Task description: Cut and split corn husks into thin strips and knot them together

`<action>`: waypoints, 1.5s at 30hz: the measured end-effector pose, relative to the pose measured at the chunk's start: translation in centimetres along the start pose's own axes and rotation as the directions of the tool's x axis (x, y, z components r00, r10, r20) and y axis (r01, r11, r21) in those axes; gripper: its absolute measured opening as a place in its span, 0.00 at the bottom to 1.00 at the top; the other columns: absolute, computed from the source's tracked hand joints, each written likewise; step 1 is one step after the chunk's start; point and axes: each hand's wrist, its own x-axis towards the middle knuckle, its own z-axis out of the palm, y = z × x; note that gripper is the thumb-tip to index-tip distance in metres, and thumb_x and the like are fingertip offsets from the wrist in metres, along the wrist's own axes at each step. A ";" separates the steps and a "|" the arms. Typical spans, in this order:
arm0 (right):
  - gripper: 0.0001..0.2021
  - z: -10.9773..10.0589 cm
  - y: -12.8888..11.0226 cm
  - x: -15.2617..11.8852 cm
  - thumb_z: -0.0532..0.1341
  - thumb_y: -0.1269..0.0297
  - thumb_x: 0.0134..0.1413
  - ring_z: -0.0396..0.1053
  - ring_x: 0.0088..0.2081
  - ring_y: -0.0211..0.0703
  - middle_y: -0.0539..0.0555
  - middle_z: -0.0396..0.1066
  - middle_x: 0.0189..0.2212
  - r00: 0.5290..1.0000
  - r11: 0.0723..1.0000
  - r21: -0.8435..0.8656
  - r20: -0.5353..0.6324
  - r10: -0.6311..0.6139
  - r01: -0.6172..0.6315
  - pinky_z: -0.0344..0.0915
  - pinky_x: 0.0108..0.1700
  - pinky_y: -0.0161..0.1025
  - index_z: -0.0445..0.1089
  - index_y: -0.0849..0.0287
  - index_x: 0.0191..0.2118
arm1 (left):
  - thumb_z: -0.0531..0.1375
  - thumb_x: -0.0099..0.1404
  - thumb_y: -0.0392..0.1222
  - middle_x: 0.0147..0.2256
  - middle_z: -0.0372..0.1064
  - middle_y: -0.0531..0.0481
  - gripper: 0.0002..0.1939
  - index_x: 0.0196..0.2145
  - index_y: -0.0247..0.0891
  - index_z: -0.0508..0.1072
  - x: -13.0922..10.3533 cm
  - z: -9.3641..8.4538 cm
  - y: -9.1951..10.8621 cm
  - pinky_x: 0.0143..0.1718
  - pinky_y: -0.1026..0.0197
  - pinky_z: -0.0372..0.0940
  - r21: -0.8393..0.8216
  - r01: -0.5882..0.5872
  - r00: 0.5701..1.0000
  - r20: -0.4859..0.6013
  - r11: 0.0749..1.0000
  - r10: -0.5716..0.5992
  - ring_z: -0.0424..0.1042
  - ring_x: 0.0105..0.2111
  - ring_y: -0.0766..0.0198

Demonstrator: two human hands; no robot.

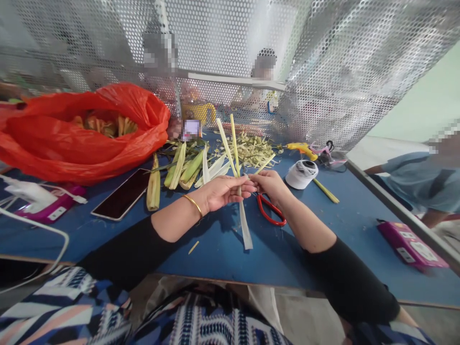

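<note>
My left hand (219,191), with a gold bangle at its wrist, is closed around a small bunch of corn husk strips (235,143). Two narrow yellow-green strips stick up from it, and a broad pale strip (245,225) hangs below. My right hand (270,186) meets it fingertip to fingertip, pinching at the bunch; a short yellow strip (265,164) pokes out beyond the right fingers. Red-handled scissors (276,223) lie under my right wrist, their blades hidden. Just right of that hand stands a spool of white thread (301,176). Whole husks (192,167) lie beyond my left hand.
A red plastic bag (143,120) fills the back left, near a phone (122,195) and a corded purple box (57,203). Shredded husk (255,148) and a yellow glue gun (304,149) lie behind. Another purple box (409,244) sits right. Perforated mesh (230,38) borders the table; people are beyond.
</note>
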 end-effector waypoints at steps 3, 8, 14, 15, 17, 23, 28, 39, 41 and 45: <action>0.16 -0.5 0.0 0.0 0.65 0.59 0.43 0.52 0.15 0.31 0.46 0.59 0.10 0.998 0.959 -0.279 -0.024 -0.059 0.050 0.48 0.19 0.33 0.63 0.58 0.13 | 0.55 0.69 0.37 0.24 0.76 0.46 0.14 0.30 0.30 0.77 -0.1 0.1 0.1 0.21 0.72 0.67 0.001 0.017 1.000 -0.007 1.000 -0.017 0.73 0.21 0.71; 0.18 -0.8 -0.7 -0.7 0.62 0.53 0.48 0.53 0.19 0.34 0.46 0.57 0.12 0.913 0.842 -0.459 -0.139 -0.385 0.285 0.48 0.23 0.35 0.65 0.57 0.15 | 0.57 0.67 0.37 0.23 0.76 0.45 0.13 0.28 0.30 0.76 -0.4 0.6 0.1 0.21 0.72 0.67 0.076 0.035 0.996 -0.079 0.996 -0.029 0.72 0.18 0.70; 0.11 0.6 -1.2 -1.7 0.65 0.55 0.43 0.62 0.27 0.36 0.48 0.69 0.24 0.915 0.921 0.009 0.110 -0.389 0.390 0.60 0.31 0.35 0.71 0.58 0.27 | 0.60 0.65 0.38 0.24 0.76 0.44 0.12 0.26 0.31 0.76 -0.4 0.8 -0.8 0.21 0.70 0.66 0.185 0.046 0.998 -0.058 0.982 -0.036 0.74 0.20 0.68; 0.11 0.8 -1.1 -1.7 0.65 0.55 0.43 0.61 0.26 0.35 0.47 0.67 0.22 0.920 0.929 0.027 0.133 -0.370 0.370 0.59 0.30 0.35 0.70 0.58 0.25 | 0.60 0.66 0.38 0.23 0.76 0.44 0.12 0.26 0.31 0.76 -0.4 0.9 -0.9 0.21 0.70 0.66 0.195 0.046 0.998 -0.052 0.980 -0.036 0.74 0.20 0.68; 0.13 0.8 -1.0 -1.6 0.66 0.56 0.43 0.57 0.24 0.33 0.45 0.62 0.19 0.930 0.938 0.039 0.124 -0.347 0.344 0.56 0.28 0.34 0.66 0.58 0.21 | 0.60 0.66 0.38 0.23 0.76 0.44 0.12 0.26 0.31 0.77 -0.4 0.9 -1.0 0.20 0.70 0.65 0.195 0.049 0.999 -0.032 0.980 -0.044 0.74 0.20 0.68; 0.08 0.2 -1.4 -1.6 0.67 0.60 0.40 0.60 0.24 0.34 0.46 0.65 0.20 0.941 0.930 0.142 -0.026 -0.338 0.339 0.59 0.29 0.35 0.70 0.58 0.23 | 0.55 0.69 0.39 0.27 0.77 0.45 0.14 0.31 0.30 0.77 -0.2 0.4 0.1 0.19 0.73 0.66 -0.025 0.022 1.000 -0.017 0.999 -0.022 0.74 0.22 0.70; 0.06 0.1 -2.0 -2.0 0.67 0.64 0.39 0.61 0.23 0.33 0.47 0.66 0.20 0.941 0.918 0.229 0.022 -0.338 0.324 0.60 0.27 0.34 0.71 0.59 0.24 | 0.56 0.69 0.36 0.23 0.74 0.49 0.11 0.32 0.29 0.75 -0.2 -0.1 1.3 0.17 0.72 0.65 -0.175 -0.015 0.992 -0.123 0.984 -0.007 0.71 0.17 0.72; 0.21 0.2 -1.9 -2.1 0.61 0.53 0.54 0.52 0.11 0.29 0.45 0.56 0.09 0.989 0.994 0.091 0.142 0.050 -0.064 0.49 0.13 0.31 0.64 0.60 0.16 | 0.59 0.65 0.32 0.22 0.73 0.50 0.08 0.29 0.29 0.77 0.0 -0.2 1.1 0.13 0.74 0.58 -0.066 -0.181 0.960 -0.226 0.981 0.162 0.69 0.17 0.74; 0.21 0.1 -2.2 -2.7 0.62 0.52 0.52 0.49 0.12 0.28 0.44 0.53 0.09 0.974 0.974 -0.011 0.029 -0.224 0.224 0.46 0.14 0.31 0.63 0.59 0.15 | 0.59 0.64 0.32 0.23 0.74 0.48 0.08 0.28 0.30 0.77 -0.3 0.1 1.1 0.10 0.74 0.50 0.039 -0.173 0.957 -0.229 0.984 0.177 0.68 0.16 0.74; 0.10 0.5 -2.3 -3.3 0.64 0.57 0.50 0.52 0.15 0.29 0.42 0.56 0.13 0.874 0.876 -0.089 -0.070 -0.481 0.474 0.48 0.18 0.31 0.70 0.59 0.27 | 0.61 0.62 0.34 0.25 0.76 0.43 0.08 0.27 0.29 0.77 -0.9 1.0 0.2 0.10 0.71 0.44 0.246 -0.124 0.972 -0.164 0.961 0.167 0.68 0.15 0.71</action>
